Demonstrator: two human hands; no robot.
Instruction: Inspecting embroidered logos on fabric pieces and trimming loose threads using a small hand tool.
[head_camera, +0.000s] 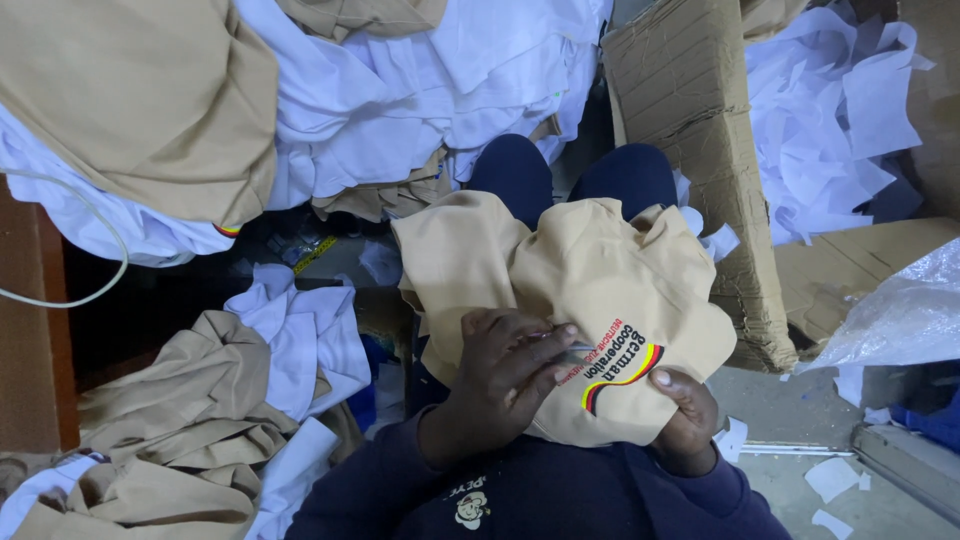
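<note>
A tan garment (590, 270) with a printed logo of black and red lettering and a black, red and yellow stripe lies bunched over my lap. My left hand (495, 385) rests on top of it, fingers pinched on a thin metal tool (568, 348) whose tip sits by the lettering. From below and to the right, my right hand (685, 425) grips the cloth, with its thumb pressed next to the stripe. My navy trouser knees (575, 175) show beyond the garment.
Heaps of white cloth (420, 90) and tan cloth (140, 100) fill the top and left. A torn cardboard box (700, 150) stands on the right, with white scraps (840, 110) behind it and a clear plastic bag (900, 310). A pale cord (100, 240) hangs at the left.
</note>
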